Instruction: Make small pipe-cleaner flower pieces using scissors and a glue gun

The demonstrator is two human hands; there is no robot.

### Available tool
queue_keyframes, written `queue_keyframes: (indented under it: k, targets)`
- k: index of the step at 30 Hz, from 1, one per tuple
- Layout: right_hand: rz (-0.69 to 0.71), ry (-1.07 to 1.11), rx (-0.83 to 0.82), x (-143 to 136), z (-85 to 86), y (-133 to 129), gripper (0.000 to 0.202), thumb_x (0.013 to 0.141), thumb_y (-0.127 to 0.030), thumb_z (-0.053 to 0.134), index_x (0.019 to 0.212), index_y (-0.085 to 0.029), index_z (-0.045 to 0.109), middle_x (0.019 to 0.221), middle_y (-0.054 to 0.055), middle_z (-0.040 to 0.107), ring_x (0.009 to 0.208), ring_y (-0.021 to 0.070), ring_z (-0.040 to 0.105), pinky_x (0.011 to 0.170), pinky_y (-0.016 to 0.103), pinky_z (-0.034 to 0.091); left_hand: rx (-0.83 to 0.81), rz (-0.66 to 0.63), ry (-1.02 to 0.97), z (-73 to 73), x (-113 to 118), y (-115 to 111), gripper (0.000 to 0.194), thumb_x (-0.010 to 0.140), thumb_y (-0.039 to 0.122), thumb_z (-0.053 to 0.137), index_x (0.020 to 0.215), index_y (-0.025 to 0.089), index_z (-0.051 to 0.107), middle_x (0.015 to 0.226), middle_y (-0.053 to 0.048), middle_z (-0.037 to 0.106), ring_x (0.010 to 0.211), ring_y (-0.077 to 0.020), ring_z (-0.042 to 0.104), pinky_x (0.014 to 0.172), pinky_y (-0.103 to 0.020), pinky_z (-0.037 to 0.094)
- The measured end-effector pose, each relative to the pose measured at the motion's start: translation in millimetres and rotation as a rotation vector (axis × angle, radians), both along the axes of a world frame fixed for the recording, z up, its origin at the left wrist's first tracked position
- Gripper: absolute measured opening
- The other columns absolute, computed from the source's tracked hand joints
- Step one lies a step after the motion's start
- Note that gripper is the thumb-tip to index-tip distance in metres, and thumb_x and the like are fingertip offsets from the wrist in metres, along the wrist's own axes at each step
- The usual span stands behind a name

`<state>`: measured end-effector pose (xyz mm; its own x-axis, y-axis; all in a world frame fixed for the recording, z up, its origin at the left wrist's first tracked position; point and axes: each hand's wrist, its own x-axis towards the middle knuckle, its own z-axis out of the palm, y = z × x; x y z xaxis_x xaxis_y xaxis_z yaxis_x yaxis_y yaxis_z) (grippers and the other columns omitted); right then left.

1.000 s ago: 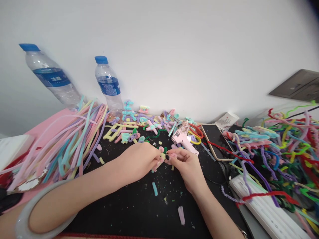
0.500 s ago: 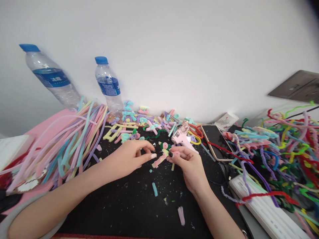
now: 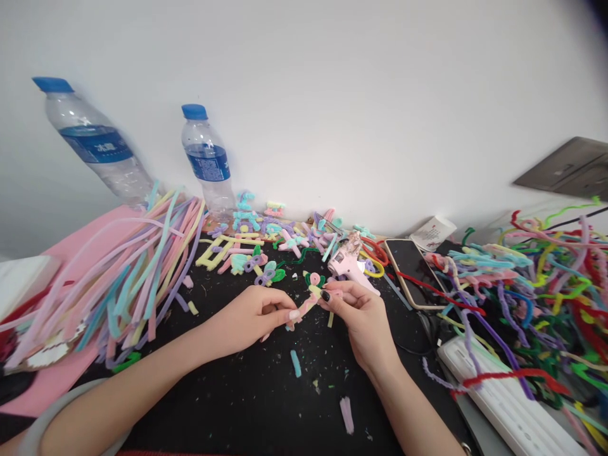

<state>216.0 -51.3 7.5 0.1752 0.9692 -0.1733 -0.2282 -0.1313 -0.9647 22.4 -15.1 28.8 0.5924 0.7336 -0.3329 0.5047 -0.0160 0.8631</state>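
Observation:
Between my hands is a small pipe cleaner flower (image 3: pixel 315 279), with a pink coiled bloom, green leaves and a pink-and-yellow stem. My right hand (image 3: pixel 358 313) pinches it just below the bloom, thumb against fingers. My left hand (image 3: pixel 263 316) has its thumb and fingers closed on the lower left end of the stem. A pink hot glue gun (image 3: pixel 349 263) lies just beyond my right hand. Below the hands, a short blue piece (image 3: pixel 295 363) and a lilac bundle (image 3: pixel 346 415) of pipe cleaner lie on the black mat (image 3: pixel 228 405).
Loose pastel pipe cleaners (image 3: pixel 142 272) heap at the left, below two water bottles (image 3: pixel 206 158). Small pipe cleaner shapes (image 3: pixel 266 237) line the wall side. At right are a phone (image 3: pixel 415 275), a paper cup (image 3: pixel 434 232), a white power strip (image 3: pixel 503 399) and a tangled colourful pile (image 3: pixel 536 285).
My left hand has moved down slightly and closed on the stem's lower end, where its fingers were apart before. The right hand keeps its pinch in nearly the same place.

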Motion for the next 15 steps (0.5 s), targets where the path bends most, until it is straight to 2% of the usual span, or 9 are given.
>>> queue_keyframes:
  k: [5, 9, 15]
  targets:
    - [0.066, 0.026, 0.007, 0.4, -0.2, -0.8, 0.022, 0.064, -0.028, 0.079, 0.081, -0.019, 0.069, 0.076, 0.001, 0.071, 0.071, 0.0142, 0.065, 0.070, 0.026, 0.050, 0.004, 0.013, -0.020, -2.5, -1.4, -0.8, 0.034, 0.086, 0.045, 0.046, 0.081, 0.016, 0.063, 0.053, 0.004, 0.048, 0.046, -0.0098, 0.042, 0.044, -0.019, 0.028]
    - [0.142, 0.024, 0.011, -1.1, 3.6, -1.3, 0.026, 0.061, -0.029, 0.081, 0.080, -0.019, 0.065, 0.076, 0.000, 0.070, 0.074, 0.0161, 0.065, 0.071, 0.026, 0.048, 0.087, 0.029, -0.020, -4.8, -1.6, -1.7, 0.031, 0.086, 0.043, 0.047, 0.081, 0.017, 0.062, 0.054, 0.005, 0.046, 0.047, -0.0097, 0.041, 0.045, -0.020, 0.027]
    - [0.144, -0.027, -0.004, -0.9, 5.2, -1.5, 0.026, 0.062, -0.029, 0.080, 0.078, -0.019, 0.062, 0.069, -0.001, 0.067, 0.068, 0.0149, 0.062, 0.064, 0.025, 0.046, 0.176, 0.030, 0.000, -4.0, -0.1, -2.4, 0.030, 0.084, 0.043, 0.050, 0.083, 0.017, 0.063, 0.063, 0.003, 0.053, 0.052, -0.0101, 0.043, 0.047, -0.020, 0.029]
